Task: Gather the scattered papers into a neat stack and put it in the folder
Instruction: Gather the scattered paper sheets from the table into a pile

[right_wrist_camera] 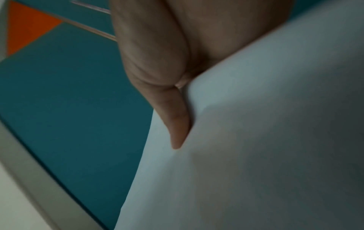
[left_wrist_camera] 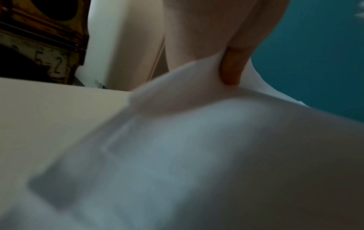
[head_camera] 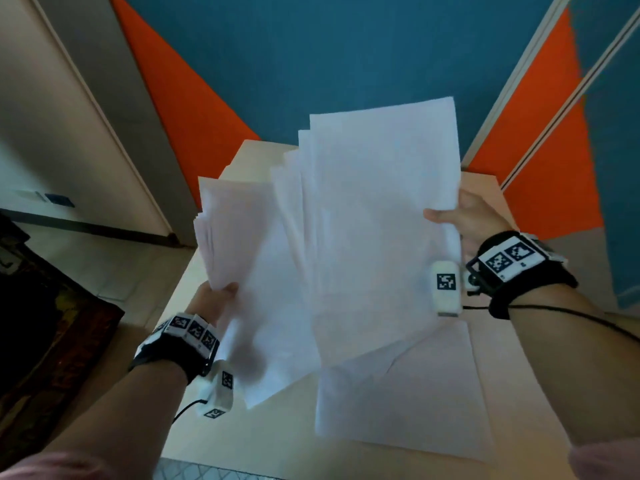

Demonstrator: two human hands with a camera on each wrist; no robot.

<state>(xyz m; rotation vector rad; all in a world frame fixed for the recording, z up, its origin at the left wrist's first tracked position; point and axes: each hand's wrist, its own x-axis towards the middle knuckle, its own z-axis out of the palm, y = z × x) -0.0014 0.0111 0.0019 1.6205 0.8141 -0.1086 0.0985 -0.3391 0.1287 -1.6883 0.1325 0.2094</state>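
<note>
A loose, fanned bundle of white papers (head_camera: 349, 237) is held up above the cream table (head_camera: 526, 375). My left hand (head_camera: 216, 296) pinches its lower left edge, thumb on top; the left wrist view shows the thumb (left_wrist_camera: 232, 66) pressed on the papers (left_wrist_camera: 197, 155). My right hand (head_camera: 460, 216) grips the right edge, and its thumb (right_wrist_camera: 175, 121) lies along the sheet (right_wrist_camera: 256, 140). The sheets are uneven, with several corners sticking out at the top and left. One more white sheet (head_camera: 405, 396) lies flat on the table below. No folder is in view.
Behind the table stands a teal and orange wall (head_camera: 346, 46). A white door (head_camera: 69, 133) is at the left, a dark wooden piece of furniture (head_camera: 45, 323) at the lower left. A tiled floor (head_camera: 104, 265) shows left of the table.
</note>
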